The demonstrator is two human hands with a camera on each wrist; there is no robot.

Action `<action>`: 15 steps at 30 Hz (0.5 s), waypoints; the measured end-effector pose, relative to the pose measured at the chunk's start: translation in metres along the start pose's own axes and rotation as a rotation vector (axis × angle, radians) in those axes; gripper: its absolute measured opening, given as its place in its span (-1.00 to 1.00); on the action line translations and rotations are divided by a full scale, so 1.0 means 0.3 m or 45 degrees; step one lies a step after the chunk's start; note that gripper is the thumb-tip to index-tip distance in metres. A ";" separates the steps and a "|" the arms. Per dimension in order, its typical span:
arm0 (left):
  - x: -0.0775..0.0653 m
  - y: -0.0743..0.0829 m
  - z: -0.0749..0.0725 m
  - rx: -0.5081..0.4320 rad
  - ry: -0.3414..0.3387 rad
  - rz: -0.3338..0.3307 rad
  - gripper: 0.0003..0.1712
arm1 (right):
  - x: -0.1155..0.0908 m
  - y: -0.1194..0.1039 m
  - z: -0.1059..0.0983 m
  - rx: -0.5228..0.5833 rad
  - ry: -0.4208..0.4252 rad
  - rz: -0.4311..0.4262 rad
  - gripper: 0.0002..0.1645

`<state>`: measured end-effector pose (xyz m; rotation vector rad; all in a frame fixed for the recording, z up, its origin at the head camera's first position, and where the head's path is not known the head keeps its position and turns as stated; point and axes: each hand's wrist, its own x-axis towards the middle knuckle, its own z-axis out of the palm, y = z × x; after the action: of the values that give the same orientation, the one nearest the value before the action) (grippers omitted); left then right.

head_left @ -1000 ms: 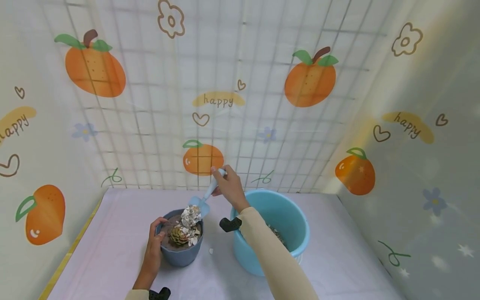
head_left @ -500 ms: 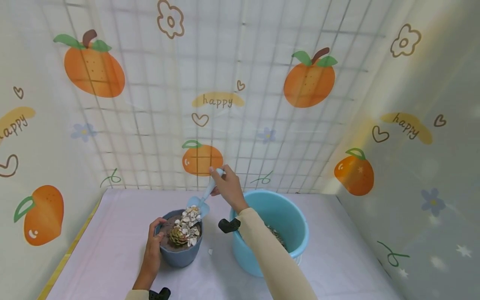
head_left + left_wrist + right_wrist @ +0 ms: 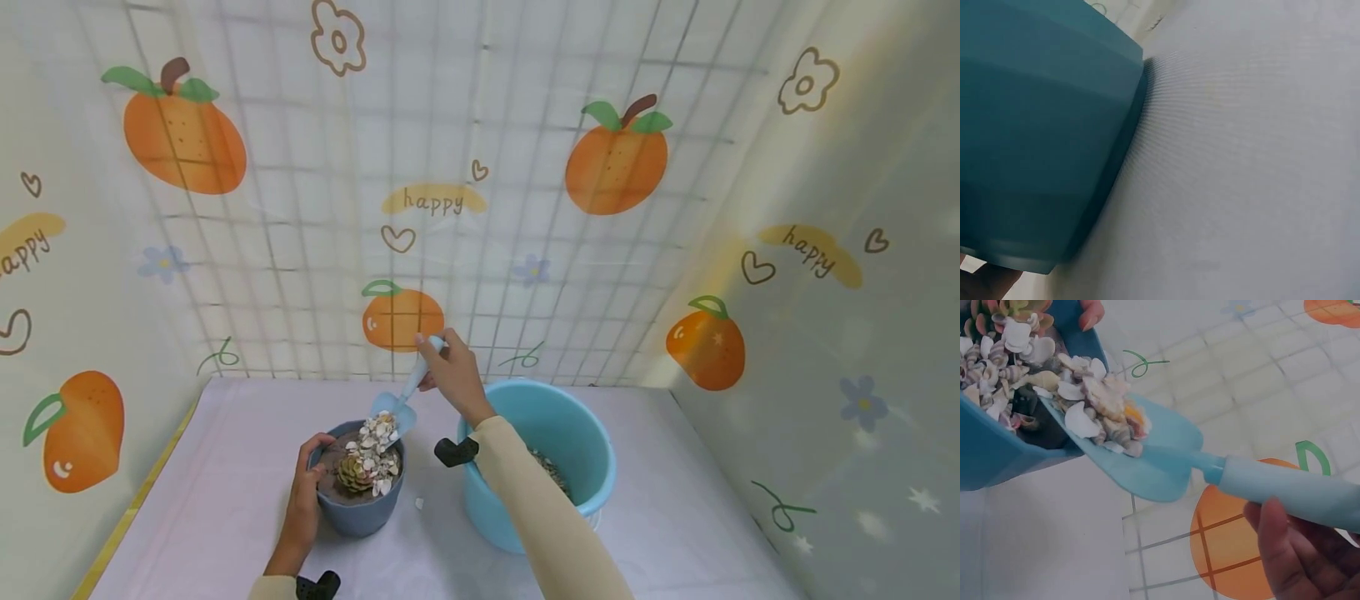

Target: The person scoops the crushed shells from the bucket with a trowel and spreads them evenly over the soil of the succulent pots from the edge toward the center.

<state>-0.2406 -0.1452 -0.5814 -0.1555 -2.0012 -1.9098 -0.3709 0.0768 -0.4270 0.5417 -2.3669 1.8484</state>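
My left hand [image 3: 302, 500] grips the left side of a blue-grey plant pot [image 3: 360, 517], with fingers at its rim. Brown soil fills the pot around a small succulent [image 3: 352, 473] with green and pinkish leaves. Seashells [image 3: 997, 375] lie over the soil at the succulent's right. With my right hand [image 3: 459, 379] I hold a light blue trowel [image 3: 1166, 444] by its handle. The blade tilts down over the pot's right rim, its tip among the shells. Several shells [image 3: 1100, 406] still sit on the blade. The left wrist view shows mostly the pot's faceted wall [image 3: 1041, 125].
A light blue bucket [image 3: 487, 517] with shells [image 3: 551, 472] at its bottom stands to the right, under my right forearm. One loose shell [image 3: 419, 503] lies on the white tablecloth [image 3: 442, 575] between pot and bucket. A printed curtain [image 3: 300, 208] over a wire grid rises behind.
Shells have slid off the trowel blade into the pot, spreading beside the succulent. The trowel has shifted slightly left. My left hand keeps its hold on the pot.
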 end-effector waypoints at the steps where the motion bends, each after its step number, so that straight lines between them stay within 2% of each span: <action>1: 0.003 -0.003 -0.001 -0.015 -0.009 0.007 -0.51 | -0.001 -0.001 0.000 0.000 -0.002 -0.007 -0.49; 9: 0.019 -0.021 -0.004 -0.062 -0.046 0.060 -0.47 | -0.001 -0.002 -0.001 0.028 -0.016 -0.029 -0.50; 15: 0.025 -0.023 0.000 -0.100 -0.067 0.111 -0.46 | -0.010 -0.027 -0.004 0.051 -0.018 -0.019 -0.58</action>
<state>-0.2497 -0.1470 -0.5855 -0.3117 -1.9198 -1.9489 -0.3656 0.0768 -0.4201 0.5771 -2.3328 1.8957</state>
